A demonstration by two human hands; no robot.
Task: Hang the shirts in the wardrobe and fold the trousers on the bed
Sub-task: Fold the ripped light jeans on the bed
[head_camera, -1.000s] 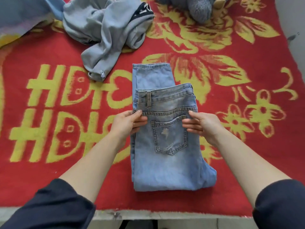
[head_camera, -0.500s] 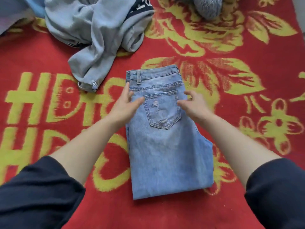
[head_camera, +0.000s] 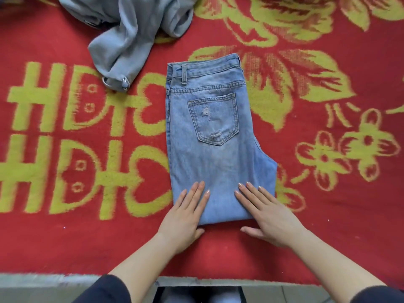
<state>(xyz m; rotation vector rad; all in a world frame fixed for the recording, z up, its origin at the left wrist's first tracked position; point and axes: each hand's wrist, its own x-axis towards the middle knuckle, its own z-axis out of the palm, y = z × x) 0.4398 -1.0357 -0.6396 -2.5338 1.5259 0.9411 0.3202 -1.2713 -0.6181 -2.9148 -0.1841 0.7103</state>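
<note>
Flat and holding nothing, both palms are pressing down: I am laying my left hand [head_camera: 183,217] with straight fingers on the near left corner of the folded jeans [head_camera: 214,154], and my right hand [head_camera: 269,215] likewise on the near right corner, while both thumbs are resting on the red blanket [head_camera: 65,237] just off the near edge. The jeans are lying on the bed directly ahead of me, their long axis running away from my hands, with the fold nearest and the waistband [head_camera: 203,64] farthest, pocket [head_camera: 213,119] facing up. Neither hand is nearer than the other. A grey garment [head_camera: 131,36] is lying crumpled beyond, to the far left and apart from the jeans, so I am judging the left hand closer for reaching it.
</note>
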